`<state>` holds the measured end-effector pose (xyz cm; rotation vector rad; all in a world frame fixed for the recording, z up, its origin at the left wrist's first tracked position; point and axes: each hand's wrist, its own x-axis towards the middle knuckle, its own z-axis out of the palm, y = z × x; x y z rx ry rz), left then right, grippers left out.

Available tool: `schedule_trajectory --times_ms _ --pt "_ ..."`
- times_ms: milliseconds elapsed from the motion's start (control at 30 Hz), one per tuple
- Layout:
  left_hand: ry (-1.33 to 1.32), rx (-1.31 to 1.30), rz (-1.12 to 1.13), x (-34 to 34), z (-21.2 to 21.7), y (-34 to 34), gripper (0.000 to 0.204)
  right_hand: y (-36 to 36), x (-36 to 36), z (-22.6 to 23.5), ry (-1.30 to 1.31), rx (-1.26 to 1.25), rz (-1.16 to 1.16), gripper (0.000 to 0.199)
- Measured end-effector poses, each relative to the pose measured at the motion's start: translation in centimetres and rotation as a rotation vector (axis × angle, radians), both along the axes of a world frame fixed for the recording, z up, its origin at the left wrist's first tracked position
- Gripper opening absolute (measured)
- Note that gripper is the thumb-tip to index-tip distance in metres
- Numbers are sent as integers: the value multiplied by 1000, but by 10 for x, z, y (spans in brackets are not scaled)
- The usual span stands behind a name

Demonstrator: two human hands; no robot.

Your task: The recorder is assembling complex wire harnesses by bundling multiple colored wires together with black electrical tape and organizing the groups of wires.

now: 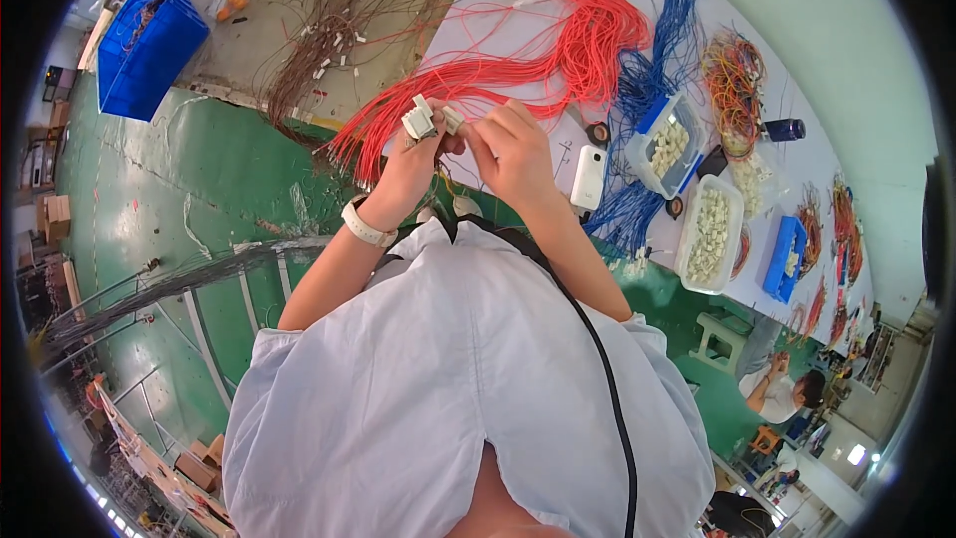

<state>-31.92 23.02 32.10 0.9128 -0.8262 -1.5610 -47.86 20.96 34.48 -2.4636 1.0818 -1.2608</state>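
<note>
White strap (366, 225) at its wrist, the left hand (410, 159) is raised beside the table (797, 174), facing the right hand (516, 154); both forearms slant inward. Pale plugs (418, 120) stand at the left hand's fingertips, near red wires (597, 35). That hand grips them, fingers curled; the right, half-curled, reaches a smaller plug (452, 121), but I cannot tell whether it grips.

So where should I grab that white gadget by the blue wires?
Pinch the gadget across the middle of its long edges, probably from above and the left: it seems a narrow slab lying flat, with table showing on its left and blue wires close on the right.
</note>
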Motion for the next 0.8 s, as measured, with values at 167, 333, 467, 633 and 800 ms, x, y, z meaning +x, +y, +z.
schedule_trajectory --times_ms 167,333,467,633,800 --pt "361 185 43 -3 13 -2 22 22 6 20 -252 -194 -176 14" --pt "397 205 -122 -3 39 -3 27 22 30 -6 -302 34 -37 15" --pt "69 -25 -48 0 34 -2 27 23 36 1 -205 176 -10 12" --pt "-106 -157 -62 7 37 -5 27 26 42 -5 -707 1016 145 13" --pt "-109 -159 -236 15 41 -11 26 25 39 -1 -281 441 2 12"
